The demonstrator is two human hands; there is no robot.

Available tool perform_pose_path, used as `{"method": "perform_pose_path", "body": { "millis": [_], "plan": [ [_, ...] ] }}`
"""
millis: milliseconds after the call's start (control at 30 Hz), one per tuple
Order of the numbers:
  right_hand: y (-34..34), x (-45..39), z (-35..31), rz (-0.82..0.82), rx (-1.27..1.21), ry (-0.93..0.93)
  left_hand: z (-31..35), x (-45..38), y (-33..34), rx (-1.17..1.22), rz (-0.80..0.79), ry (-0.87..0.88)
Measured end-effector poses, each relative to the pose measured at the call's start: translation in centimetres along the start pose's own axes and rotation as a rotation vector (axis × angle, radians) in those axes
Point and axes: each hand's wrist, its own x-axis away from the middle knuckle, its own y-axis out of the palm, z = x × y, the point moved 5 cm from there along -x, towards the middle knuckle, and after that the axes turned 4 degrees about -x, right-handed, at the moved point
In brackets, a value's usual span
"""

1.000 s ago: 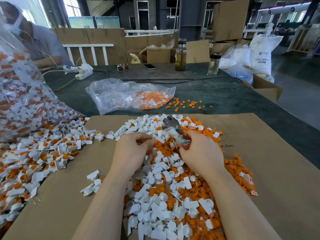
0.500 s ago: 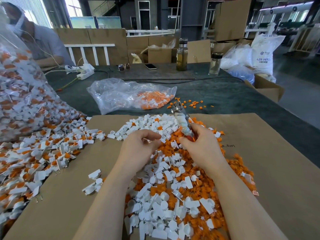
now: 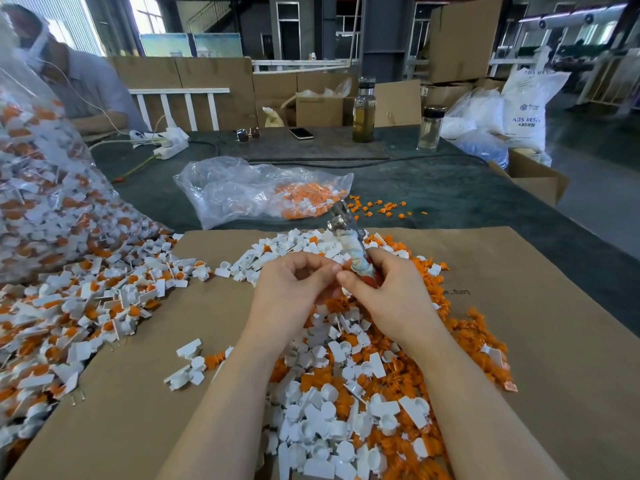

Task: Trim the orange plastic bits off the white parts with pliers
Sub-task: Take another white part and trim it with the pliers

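Pliers (image 3: 349,242) stick up toward twelve o'clock from the right hand (image 3: 398,292) gripping their handles, while the left hand (image 3: 294,289) pinches something hidden at its fingertips; she should turn that piece's orange nub toward the jaws before squeezing.

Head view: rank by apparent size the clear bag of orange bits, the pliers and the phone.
1. Bag
2. Pliers, nearer the camera, partly hidden by the right hand
3. Phone, farthest away, so true size unsure
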Motion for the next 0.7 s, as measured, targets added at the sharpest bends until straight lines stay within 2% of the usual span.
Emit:
{"method": "perform_pose_path", "body": {
  "millis": [100, 300, 567, 700],
  "plan": [
    [-0.3, -0.1, 0.3, 0.034, 0.014, 0.019, -0.4, -0.3, -0.3, -0.256, -0.041, 0.016],
    [-0.7, -0.2, 0.5, 0.080, 0.032, 0.038, -1.7, 0.0, 0.4, -0.769, -0.249, -0.009],
    [-0.6, -0.1, 0.6, 0.097, 0.020, 0.058, -1.5, -0.1, 0.3, -0.755, -0.278, 0.066],
    [-0.8, -0.1, 0.6, 0.117, 0.020, 0.044, -1.1, -0.1, 0.0, -0.603, -0.191, 0.054]
  ]
}}
